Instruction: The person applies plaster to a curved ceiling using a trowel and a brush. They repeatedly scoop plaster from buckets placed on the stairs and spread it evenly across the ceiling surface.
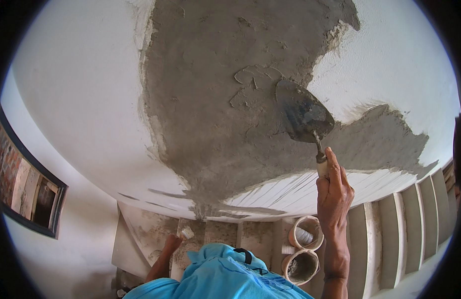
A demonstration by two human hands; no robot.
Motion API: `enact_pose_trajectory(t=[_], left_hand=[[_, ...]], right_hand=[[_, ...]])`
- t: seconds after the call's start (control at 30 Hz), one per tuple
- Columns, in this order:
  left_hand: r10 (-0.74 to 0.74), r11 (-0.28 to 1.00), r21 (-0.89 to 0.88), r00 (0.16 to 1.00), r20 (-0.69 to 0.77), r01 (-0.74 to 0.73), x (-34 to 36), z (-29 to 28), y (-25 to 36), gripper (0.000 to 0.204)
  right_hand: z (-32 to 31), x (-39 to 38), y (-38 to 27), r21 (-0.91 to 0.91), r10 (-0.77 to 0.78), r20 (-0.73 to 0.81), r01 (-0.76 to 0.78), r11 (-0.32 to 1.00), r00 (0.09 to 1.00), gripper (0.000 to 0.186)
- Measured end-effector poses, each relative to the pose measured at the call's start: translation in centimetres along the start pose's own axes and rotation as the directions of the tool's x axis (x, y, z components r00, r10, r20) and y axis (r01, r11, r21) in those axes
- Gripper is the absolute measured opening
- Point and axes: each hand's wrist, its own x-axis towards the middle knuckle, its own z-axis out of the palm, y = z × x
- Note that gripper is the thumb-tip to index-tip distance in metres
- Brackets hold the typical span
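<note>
Right hand (335,192) wraps the handle of a trowel (305,112); blade lies over the grey plaster patch (205,99), underside hidden from me. Below the patch, left hand (172,243) curls round a small pale thing (188,232) (too blurred to name). Buckets (286,271) below too, contents murky.

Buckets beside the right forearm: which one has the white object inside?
The upper bucket in the picture: a white object shows inside. The lower bucket shows none.
</note>
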Motion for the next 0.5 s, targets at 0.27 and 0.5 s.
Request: enact_pose_trajectory(t=[0.27,0.5], left_hand=[[-0.081,0.988,-0.125,0.996,0.036,0.085,-0.2,-1.6,3.1,0.037],[-0.007,0.999,0.046,1.000,0.002,0.007,0.7,-0.6,1.2,0.040]], right_hand=[[0.5,3.0,-2.1,-0.013,-0.072,0.046,0.072,0.997,0.996,0.062],[-1.4,3.5,-0.1,-0.076,-0.063,-0.137,0.053,0.996,0.989,0.060]])
